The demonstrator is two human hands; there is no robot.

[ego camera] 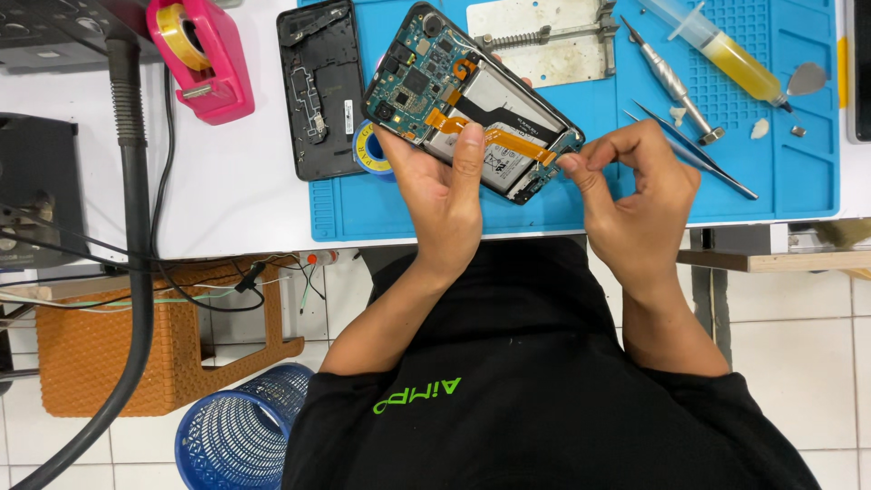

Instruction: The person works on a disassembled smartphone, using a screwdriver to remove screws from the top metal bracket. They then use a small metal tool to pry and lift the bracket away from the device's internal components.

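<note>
Patience is what I judge this step wants: my right hand [640, 195] has thumb and forefinger pinched together on the far end of the orange ribbon cable [494, 136], right at the lower corner of the opened phone [472, 100], and a thin flex like that will crease or tear if I pull sideways, so I would keep the motion small and straight along the cable's own run. My left hand [445, 191] is closed around the phone from beneath, thumb laid flat over the cable's middle and pressing it against the silver battery [499, 113]; that thumb should stay light, only steadying. The phone sits tilted between both sets of fingers, held above the blue work mat [581, 209], its back off, green circuit board beyond my left fingertips, battery under my thumb. The cable runs from the board, under the thumb, to my right fingertips. Just past my right knuckles lie tweezers [694, 154] and a metal-handled tool [671, 82]; the black back cover [322, 86] lies beside my left wrist's far side.
</note>
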